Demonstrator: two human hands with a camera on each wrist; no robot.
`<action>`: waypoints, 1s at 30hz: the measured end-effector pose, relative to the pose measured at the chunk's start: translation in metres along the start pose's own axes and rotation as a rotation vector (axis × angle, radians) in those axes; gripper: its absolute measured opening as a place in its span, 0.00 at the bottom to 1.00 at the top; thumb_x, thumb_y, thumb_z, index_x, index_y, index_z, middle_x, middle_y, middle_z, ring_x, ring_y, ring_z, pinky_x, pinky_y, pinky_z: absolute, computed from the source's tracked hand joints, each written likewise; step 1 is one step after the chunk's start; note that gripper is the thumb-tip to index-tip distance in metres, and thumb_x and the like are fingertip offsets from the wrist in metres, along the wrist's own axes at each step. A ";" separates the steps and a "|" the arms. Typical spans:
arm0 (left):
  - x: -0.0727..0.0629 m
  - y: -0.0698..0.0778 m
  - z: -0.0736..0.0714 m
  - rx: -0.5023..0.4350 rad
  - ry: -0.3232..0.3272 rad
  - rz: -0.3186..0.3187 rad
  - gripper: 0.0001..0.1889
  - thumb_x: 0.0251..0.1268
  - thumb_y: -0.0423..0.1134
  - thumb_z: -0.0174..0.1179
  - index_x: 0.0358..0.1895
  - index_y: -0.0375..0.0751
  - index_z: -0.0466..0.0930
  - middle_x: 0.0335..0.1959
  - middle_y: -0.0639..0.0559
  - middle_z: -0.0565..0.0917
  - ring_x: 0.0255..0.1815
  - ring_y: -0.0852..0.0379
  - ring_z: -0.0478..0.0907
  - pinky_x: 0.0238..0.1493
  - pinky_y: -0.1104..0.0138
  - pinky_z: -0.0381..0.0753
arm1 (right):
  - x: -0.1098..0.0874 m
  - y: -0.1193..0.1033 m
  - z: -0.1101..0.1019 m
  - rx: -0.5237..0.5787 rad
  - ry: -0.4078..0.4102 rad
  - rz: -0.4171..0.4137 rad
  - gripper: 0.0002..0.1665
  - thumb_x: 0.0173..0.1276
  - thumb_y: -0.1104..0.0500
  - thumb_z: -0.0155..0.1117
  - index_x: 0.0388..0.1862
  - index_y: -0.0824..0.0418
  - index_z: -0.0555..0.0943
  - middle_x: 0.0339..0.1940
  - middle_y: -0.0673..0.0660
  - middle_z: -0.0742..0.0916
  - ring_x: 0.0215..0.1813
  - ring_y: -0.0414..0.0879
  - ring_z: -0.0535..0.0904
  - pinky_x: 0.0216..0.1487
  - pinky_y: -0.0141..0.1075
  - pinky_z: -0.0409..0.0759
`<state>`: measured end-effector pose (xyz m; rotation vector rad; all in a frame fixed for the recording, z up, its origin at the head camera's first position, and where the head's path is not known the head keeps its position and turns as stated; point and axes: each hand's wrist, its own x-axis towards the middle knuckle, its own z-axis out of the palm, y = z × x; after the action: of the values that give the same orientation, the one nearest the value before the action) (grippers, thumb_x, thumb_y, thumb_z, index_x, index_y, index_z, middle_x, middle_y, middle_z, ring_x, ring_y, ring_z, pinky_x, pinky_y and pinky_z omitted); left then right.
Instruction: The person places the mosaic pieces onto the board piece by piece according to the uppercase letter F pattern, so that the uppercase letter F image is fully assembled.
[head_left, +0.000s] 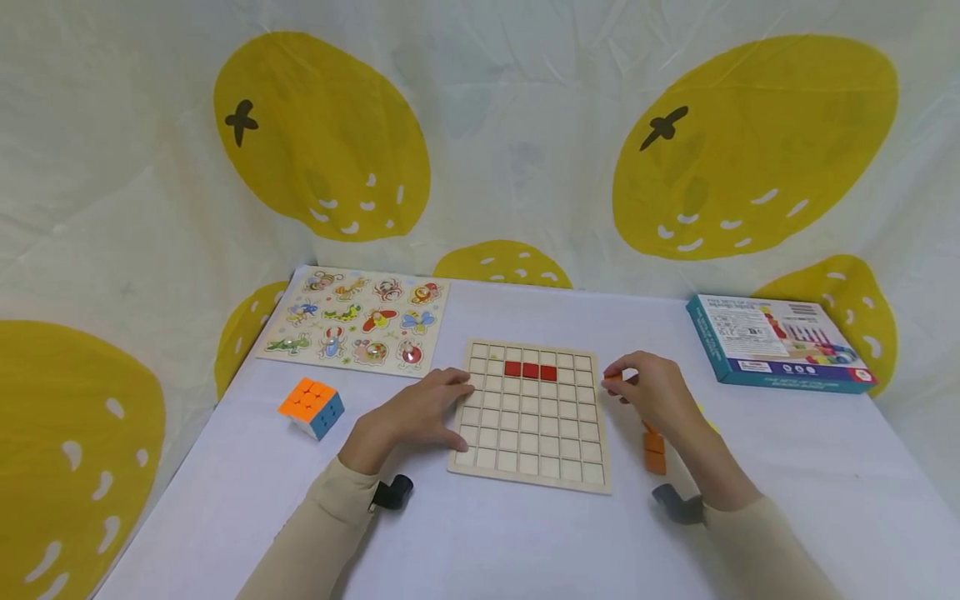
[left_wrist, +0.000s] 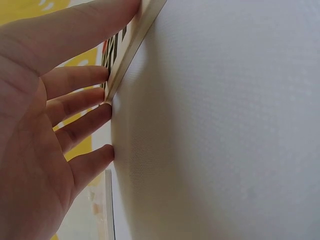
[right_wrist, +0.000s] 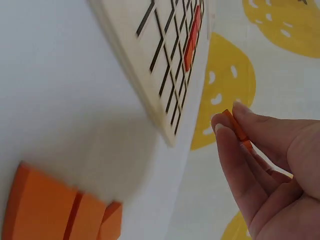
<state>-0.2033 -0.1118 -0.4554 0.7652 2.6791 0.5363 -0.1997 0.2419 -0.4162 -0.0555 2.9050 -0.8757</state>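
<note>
Okay, right hand [head_left: 660, 392] pinches an orange tile [right_wrist: 236, 126]; I'd brace the wooden grid board [head_left: 528, 422] with spread left hand [head_left: 423, 410].

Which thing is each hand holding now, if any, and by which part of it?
The right hand pinches an orange tile between its fingers, apparently by the flat faces. The left hand only touches the board along its left edge.

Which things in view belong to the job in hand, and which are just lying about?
Seem part of the job:
- grid board, touched by the left hand
- three red tiles in one row of it
- orange piece pinched in the right hand
- orange tiles on the table

Seem just lying about:
- insect picture board
- puzzle cube
- boxed set
</note>
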 end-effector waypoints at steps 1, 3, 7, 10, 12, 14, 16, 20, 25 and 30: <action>0.000 0.000 0.000 -0.001 0.000 -0.001 0.46 0.49 0.57 0.79 0.73 0.45 0.72 0.79 0.49 0.67 0.79 0.48 0.64 0.77 0.55 0.70 | 0.001 -0.003 0.002 -0.005 0.003 -0.023 0.13 0.68 0.59 0.72 0.49 0.63 0.87 0.46 0.63 0.90 0.35 0.48 0.87 0.32 0.32 0.83; -0.001 0.000 0.000 -0.006 0.003 0.003 0.46 0.49 0.56 0.79 0.73 0.44 0.72 0.78 0.49 0.67 0.79 0.48 0.64 0.77 0.55 0.70 | 0.004 -0.008 0.006 -0.017 0.001 -0.081 0.13 0.66 0.61 0.73 0.49 0.63 0.88 0.49 0.63 0.90 0.38 0.48 0.87 0.35 0.34 0.85; -0.001 0.001 0.000 -0.008 0.001 0.003 0.46 0.49 0.56 0.79 0.73 0.44 0.72 0.79 0.49 0.67 0.80 0.48 0.63 0.78 0.54 0.69 | 0.007 -0.019 0.017 -0.023 -0.036 -0.187 0.13 0.66 0.64 0.72 0.49 0.64 0.89 0.54 0.64 0.89 0.47 0.54 0.87 0.47 0.42 0.90; -0.001 0.001 0.000 -0.009 0.003 0.002 0.46 0.49 0.56 0.79 0.73 0.44 0.72 0.79 0.50 0.67 0.80 0.48 0.63 0.78 0.54 0.69 | 0.010 -0.026 0.025 -0.002 -0.075 -0.231 0.13 0.66 0.65 0.71 0.49 0.65 0.89 0.56 0.64 0.89 0.52 0.56 0.88 0.52 0.45 0.89; -0.001 0.001 -0.001 -0.008 0.005 0.001 0.46 0.49 0.57 0.79 0.73 0.44 0.72 0.78 0.50 0.67 0.79 0.49 0.64 0.78 0.55 0.70 | 0.012 -0.031 0.030 0.007 -0.091 -0.258 0.12 0.66 0.65 0.71 0.48 0.65 0.89 0.54 0.63 0.90 0.53 0.56 0.88 0.53 0.45 0.89; -0.001 0.001 -0.001 -0.006 0.007 0.001 0.46 0.49 0.57 0.79 0.73 0.44 0.72 0.78 0.50 0.67 0.79 0.49 0.64 0.77 0.55 0.70 | 0.014 -0.034 0.035 0.009 -0.081 -0.302 0.12 0.64 0.66 0.73 0.46 0.65 0.90 0.51 0.62 0.91 0.52 0.55 0.88 0.52 0.44 0.89; -0.001 0.002 -0.002 -0.006 0.006 0.000 0.46 0.49 0.56 0.79 0.73 0.44 0.72 0.78 0.50 0.67 0.79 0.48 0.64 0.78 0.55 0.70 | 0.016 -0.037 0.040 0.024 -0.068 -0.340 0.11 0.62 0.66 0.74 0.44 0.65 0.91 0.47 0.60 0.91 0.51 0.54 0.87 0.51 0.43 0.89; -0.002 0.002 -0.003 -0.010 0.011 0.004 0.46 0.49 0.56 0.79 0.73 0.44 0.73 0.78 0.49 0.67 0.78 0.48 0.65 0.77 0.54 0.71 | 0.020 -0.043 0.049 0.060 -0.050 -0.369 0.09 0.58 0.65 0.78 0.39 0.62 0.92 0.39 0.55 0.92 0.43 0.48 0.86 0.46 0.38 0.87; -0.002 0.002 -0.004 -0.015 0.012 0.004 0.46 0.49 0.55 0.79 0.72 0.44 0.73 0.78 0.49 0.68 0.77 0.48 0.66 0.75 0.55 0.72 | 0.028 -0.054 0.060 0.070 -0.081 -0.337 0.07 0.58 0.64 0.78 0.37 0.59 0.92 0.40 0.54 0.92 0.44 0.46 0.87 0.48 0.38 0.87; -0.002 0.002 -0.004 -0.016 0.005 0.003 0.46 0.49 0.56 0.79 0.73 0.44 0.72 0.78 0.49 0.67 0.78 0.48 0.65 0.76 0.54 0.71 | 0.031 -0.066 0.067 0.057 -0.090 -0.348 0.07 0.62 0.64 0.75 0.39 0.62 0.92 0.45 0.57 0.91 0.49 0.50 0.87 0.52 0.44 0.88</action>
<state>-0.2022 -0.1126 -0.4511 0.7642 2.6751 0.5604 -0.2229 0.1477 -0.4383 -0.5943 2.8282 -0.9728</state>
